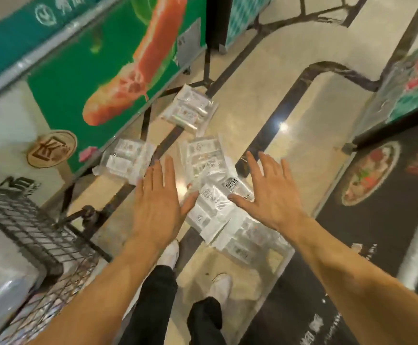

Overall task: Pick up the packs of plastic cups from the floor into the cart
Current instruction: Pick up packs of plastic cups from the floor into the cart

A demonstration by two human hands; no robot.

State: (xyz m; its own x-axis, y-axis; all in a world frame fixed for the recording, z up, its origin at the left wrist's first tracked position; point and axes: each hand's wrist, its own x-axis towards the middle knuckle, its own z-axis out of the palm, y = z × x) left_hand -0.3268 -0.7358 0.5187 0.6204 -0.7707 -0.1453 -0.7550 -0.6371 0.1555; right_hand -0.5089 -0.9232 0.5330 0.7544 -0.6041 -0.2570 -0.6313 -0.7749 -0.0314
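The left hand (158,202) and the right hand (270,197) are bare, and both forearms (98,290) are also bare as far as the edge of the picture. The legs are in black trousers (153,295) of plain cloth with soft folds. On the feet are 2 white shoes (221,285) with rounded toes; finer details are too blurred to tell.

Under you, the floor (307,150) is glossy beige tile crossed by dark bands. On it lie a far pack of plastic cups (189,109), a left pack (125,161) and a nearer heap of packs (213,195), perhaps four overlapping. Your white shoes (170,252) stand just behind the heap.
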